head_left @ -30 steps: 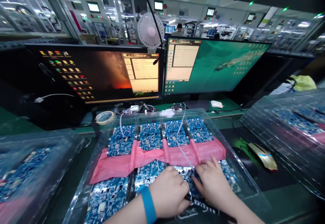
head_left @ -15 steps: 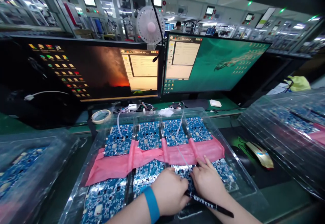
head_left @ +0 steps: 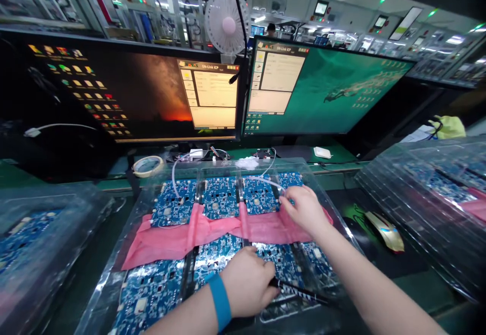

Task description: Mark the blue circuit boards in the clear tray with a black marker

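Note:
Blue circuit boards [head_left: 218,201] lie in rows in a clear plastic tray [head_left: 304,165], with a pink strip [head_left: 159,241] laid across their middle. My left hand [head_left: 248,282], a blue band on its wrist, is closed around a slim black pen-like stick [head_left: 299,292] with white lettering, over the near row. Over the far right board, my right hand [head_left: 304,208] is closed with thumb and forefinger at the end of a thin white cable [head_left: 266,180]; its connector end is hidden by the fingers. A second white cable [head_left: 173,178] reaches down to the far left board.
Two monitors [head_left: 152,97] [head_left: 322,92] stand behind the tray, with a small fan [head_left: 228,24] above them. A tape roll [head_left: 148,166] sits at the back left. A gold mouse [head_left: 385,231] lies at right, beside stacked clear trays [head_left: 410,193]. Another tray [head_left: 76,218] is at left.
My right hand has moved away from the near boards, up to the far right board, bringing the white cable's end with it. My left hand stays low, still holding the black stick.

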